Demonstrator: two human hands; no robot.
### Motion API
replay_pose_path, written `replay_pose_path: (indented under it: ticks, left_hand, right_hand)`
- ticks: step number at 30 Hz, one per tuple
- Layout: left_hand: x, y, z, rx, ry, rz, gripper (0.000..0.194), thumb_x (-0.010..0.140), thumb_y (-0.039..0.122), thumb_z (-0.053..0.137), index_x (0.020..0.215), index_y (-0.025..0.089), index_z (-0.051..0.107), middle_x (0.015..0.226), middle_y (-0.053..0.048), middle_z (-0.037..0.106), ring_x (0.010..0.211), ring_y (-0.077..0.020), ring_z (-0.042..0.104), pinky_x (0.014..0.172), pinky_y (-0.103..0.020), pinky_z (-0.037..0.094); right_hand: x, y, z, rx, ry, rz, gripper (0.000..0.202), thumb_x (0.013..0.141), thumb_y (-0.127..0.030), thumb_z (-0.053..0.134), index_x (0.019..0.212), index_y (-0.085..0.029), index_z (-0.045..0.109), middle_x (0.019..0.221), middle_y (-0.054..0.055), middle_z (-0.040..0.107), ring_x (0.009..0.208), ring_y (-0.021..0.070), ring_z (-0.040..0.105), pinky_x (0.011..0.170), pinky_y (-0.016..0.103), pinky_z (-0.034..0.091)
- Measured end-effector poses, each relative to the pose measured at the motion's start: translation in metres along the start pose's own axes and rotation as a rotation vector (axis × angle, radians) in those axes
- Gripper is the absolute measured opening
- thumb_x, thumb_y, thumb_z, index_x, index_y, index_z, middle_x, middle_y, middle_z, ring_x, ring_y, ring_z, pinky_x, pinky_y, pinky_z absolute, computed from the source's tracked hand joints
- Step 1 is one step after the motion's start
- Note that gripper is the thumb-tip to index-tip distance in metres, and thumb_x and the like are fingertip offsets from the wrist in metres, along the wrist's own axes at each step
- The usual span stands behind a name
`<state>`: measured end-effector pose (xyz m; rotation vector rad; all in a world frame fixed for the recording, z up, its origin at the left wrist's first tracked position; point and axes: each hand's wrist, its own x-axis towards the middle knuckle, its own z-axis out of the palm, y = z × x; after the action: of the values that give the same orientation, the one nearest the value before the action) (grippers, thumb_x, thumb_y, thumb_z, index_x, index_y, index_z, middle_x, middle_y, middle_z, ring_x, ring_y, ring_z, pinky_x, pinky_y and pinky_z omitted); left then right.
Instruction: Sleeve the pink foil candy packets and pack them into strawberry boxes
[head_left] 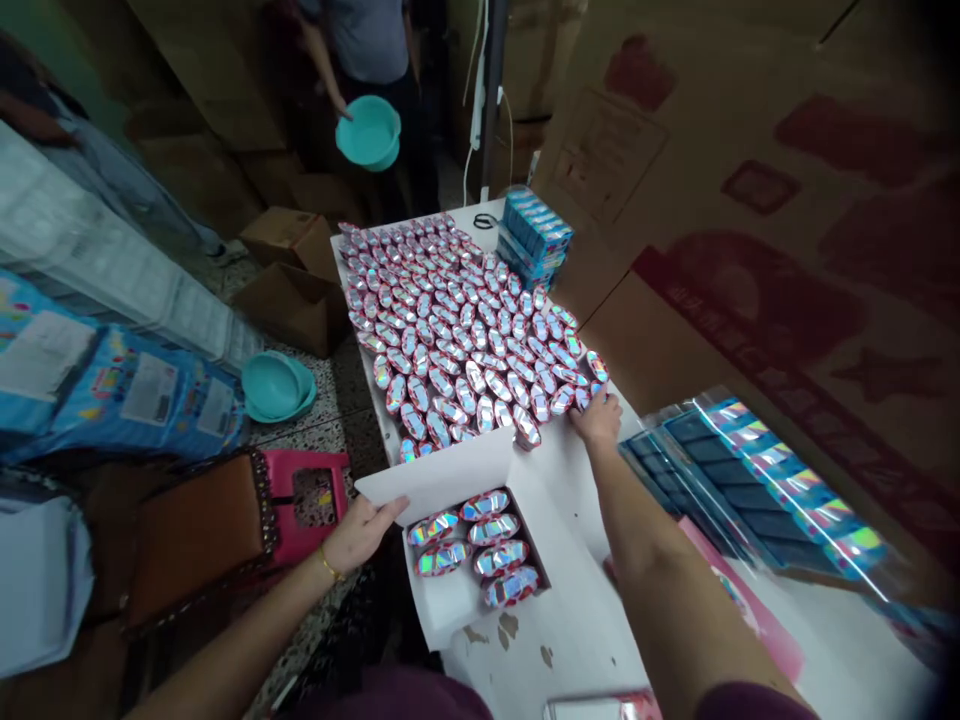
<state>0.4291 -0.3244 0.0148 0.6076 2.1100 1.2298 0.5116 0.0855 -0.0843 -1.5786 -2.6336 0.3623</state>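
A white cardboard box [442,610] stands open at the near end of the table, with several shiny oval-topped packets [501,558] in two columns inside. My left hand [364,530] grips the raised lid flap of this box at its left corner, thumb on the inner face. At the right edge of a large spread of similar red-and-silver packets [450,330], my right hand [600,418] has its fingers curled at a shiny packet [582,397]. The fingertips are partly hidden there.
Blue boxed packs [534,235] are stacked at the table's far right corner, beside black scissors [485,221]. Plastic-wrapped blue packs [750,470] lie at the right. A large carton [712,200] walls the right side. A person holds a turquoise basin [369,133]; a pink stool [300,500] stands left.
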Motion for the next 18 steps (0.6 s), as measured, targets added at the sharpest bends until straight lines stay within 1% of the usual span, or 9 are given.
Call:
replay_pose_path:
  ticks: [3,5,8,10,11,12,14,16,18]
  left_hand:
    - [0.002,0.004,-0.001,0.009,-0.006,0.0,0.056,0.074,0.055,0.047,0.109,0.013,0.058,0.106,-0.009,0.064,0.104,-0.0242,0.055,0.099,-0.041,0.037]
    - [0.004,0.004,-0.002,0.01,-0.021,0.007,0.059,0.073,0.055,0.048,0.11,0.011,0.057,0.111,-0.01,0.062,0.106,-0.0241,0.054,0.1,-0.041,0.036]
    - [0.006,0.0,-0.004,-0.01,-0.049,0.01,0.061,0.073,0.055,0.049,0.11,0.008,0.056,0.115,-0.011,0.059,0.105,-0.0238,0.055,0.099,-0.039,0.037]
    - [0.008,-0.002,-0.004,-0.03,-0.068,0.02,0.061,0.073,0.055,0.049,0.11,0.007,0.056,0.114,-0.011,0.06,0.103,-0.0234,0.056,0.098,-0.038,0.039]
    - [0.008,-0.003,-0.003,-0.042,-0.072,0.031,0.061,0.073,0.055,0.049,0.11,0.007,0.056,0.114,-0.011,0.06,0.103,-0.0234,0.056,0.097,-0.038,0.039]
    - [0.008,-0.004,-0.003,-0.053,-0.071,0.046,0.062,0.073,0.055,0.049,0.11,0.007,0.056,0.114,-0.011,0.06,0.103,-0.0234,0.056,0.097,-0.038,0.039]
    - [0.007,-0.005,-0.001,-0.073,-0.054,0.082,0.062,0.071,0.056,0.051,0.11,0.007,0.057,0.115,-0.011,0.06,0.105,-0.0236,0.055,0.098,-0.038,0.038]
    - [0.005,-0.006,0.001,-0.094,-0.056,0.102,0.063,0.07,0.056,0.053,0.109,0.007,0.058,0.115,-0.011,0.06,0.104,-0.0239,0.055,0.098,-0.038,0.038]
    - [0.001,-0.007,0.002,-0.114,-0.081,0.101,0.062,0.069,0.056,0.054,0.107,0.008,0.059,0.113,-0.011,0.061,0.102,-0.024,0.057,0.096,-0.039,0.04]
  right_hand:
    - [-0.03,0.011,0.005,-0.046,0.057,-0.105,0.077,0.07,-0.039,0.054,0.134,-0.01,0.023,0.122,0.021,0.034,0.106,0.0346,0.038,0.085,0.046,0.035]
    - [-0.058,0.025,-0.001,-0.042,0.046,-0.224,0.075,0.071,-0.039,0.054,0.134,-0.011,0.024,0.121,0.02,0.035,0.105,0.0328,0.038,0.087,0.046,0.034]
    - [-0.112,0.043,-0.032,0.051,0.092,-0.389,0.077,0.073,-0.042,0.052,0.136,-0.012,0.02,0.124,0.019,0.031,0.112,0.0324,0.033,0.092,0.046,0.032]
    - [-0.157,0.044,-0.059,0.154,0.099,-0.54,0.081,0.074,-0.044,0.051,0.139,-0.013,0.013,0.128,0.018,0.026,0.117,0.0322,0.029,0.094,0.046,0.031]
    - [-0.181,0.04,-0.072,0.204,0.038,-0.656,0.081,0.076,-0.044,0.05,0.14,-0.015,0.009,0.13,0.017,0.025,0.119,0.031,0.028,0.095,0.044,0.032]
    - [-0.205,0.033,-0.081,0.248,-0.059,-0.79,0.079,0.077,-0.044,0.048,0.14,-0.018,0.008,0.131,0.016,0.024,0.12,0.0295,0.029,0.095,0.042,0.033]
    - [-0.248,0.011,-0.089,0.266,-0.32,-1.061,0.078,0.078,-0.042,0.049,0.141,-0.02,0.008,0.134,0.014,0.023,0.121,0.0279,0.029,0.096,0.04,0.033]
    - [-0.279,-0.012,-0.084,0.226,-0.509,-1.299,0.08,0.076,-0.04,0.053,0.141,-0.02,0.011,0.135,0.014,0.025,0.121,0.0284,0.028,0.097,0.041,0.031]
    - [-0.294,-0.031,-0.072,0.153,-0.613,-1.418,0.082,0.073,-0.034,0.058,0.14,-0.019,0.013,0.134,0.015,0.029,0.119,0.0283,0.03,0.096,0.042,0.031]
